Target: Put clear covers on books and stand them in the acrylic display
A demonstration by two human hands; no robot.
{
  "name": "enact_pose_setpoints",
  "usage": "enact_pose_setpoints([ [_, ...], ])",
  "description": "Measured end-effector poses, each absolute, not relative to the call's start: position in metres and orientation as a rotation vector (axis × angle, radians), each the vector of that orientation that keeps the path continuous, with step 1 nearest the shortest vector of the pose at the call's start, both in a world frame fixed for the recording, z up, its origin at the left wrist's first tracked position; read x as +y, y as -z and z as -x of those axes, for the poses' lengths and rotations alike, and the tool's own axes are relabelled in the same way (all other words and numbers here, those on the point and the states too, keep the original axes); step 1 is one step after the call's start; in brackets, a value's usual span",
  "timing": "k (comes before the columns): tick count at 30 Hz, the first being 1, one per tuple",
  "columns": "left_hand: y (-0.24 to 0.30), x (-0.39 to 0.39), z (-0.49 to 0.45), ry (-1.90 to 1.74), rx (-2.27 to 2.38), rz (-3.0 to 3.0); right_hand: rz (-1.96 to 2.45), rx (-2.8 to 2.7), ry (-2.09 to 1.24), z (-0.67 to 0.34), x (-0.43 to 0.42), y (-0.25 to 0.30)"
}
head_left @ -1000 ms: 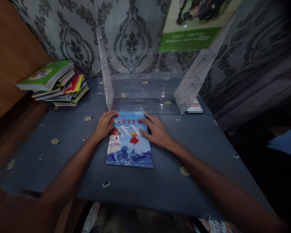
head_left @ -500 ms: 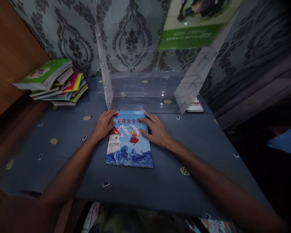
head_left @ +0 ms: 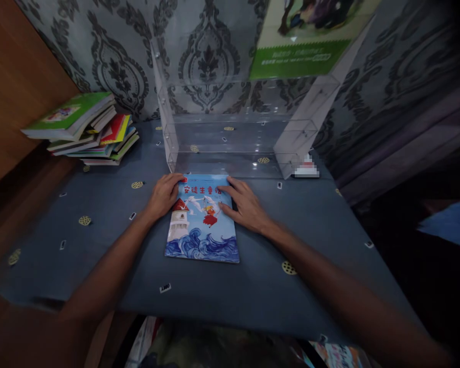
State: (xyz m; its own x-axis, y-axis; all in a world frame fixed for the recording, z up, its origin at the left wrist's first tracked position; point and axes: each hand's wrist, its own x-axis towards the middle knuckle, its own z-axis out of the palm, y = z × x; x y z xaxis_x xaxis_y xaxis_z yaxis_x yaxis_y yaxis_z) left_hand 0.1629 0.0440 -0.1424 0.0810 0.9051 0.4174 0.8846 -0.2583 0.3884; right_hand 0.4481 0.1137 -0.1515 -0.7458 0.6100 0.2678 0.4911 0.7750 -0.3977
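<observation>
A picture book (head_left: 199,227) with a light blue cover lies face up on the table in front of me. Red Chinese characters run across its top, above a girl in red, white birds, a red-roofed tower and dark blue waves. My left hand (head_left: 165,195) grips the upper left edge, its fingers at the top corner. At the upper right edge is my right hand (head_left: 247,207), with its thumb and a finger on the cover. Just behind the book stands a clear acrylic rack (head_left: 230,166) with stepped tiers.
A green-bordered book (head_left: 291,61) stands upright high on the rack's right side. Toward the back left, several books (head_left: 88,133) form an uneven stack. The table (head_left: 222,296) has a dark blue patterned cover. A blurred-out white object (head_left: 305,167) sits right of the rack.
The view has shifted very slightly. Both hands keep the same places on the book, and nothing else has visibly moved.
</observation>
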Motion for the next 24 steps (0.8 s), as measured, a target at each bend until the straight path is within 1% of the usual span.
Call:
enact_pose_setpoints([
  [24,0.1418,0.0422,-0.1644,-0.908,1.919,-2.273,0.836,-2.604,-0.428,-0.4476,0.1118,0.1489],
])
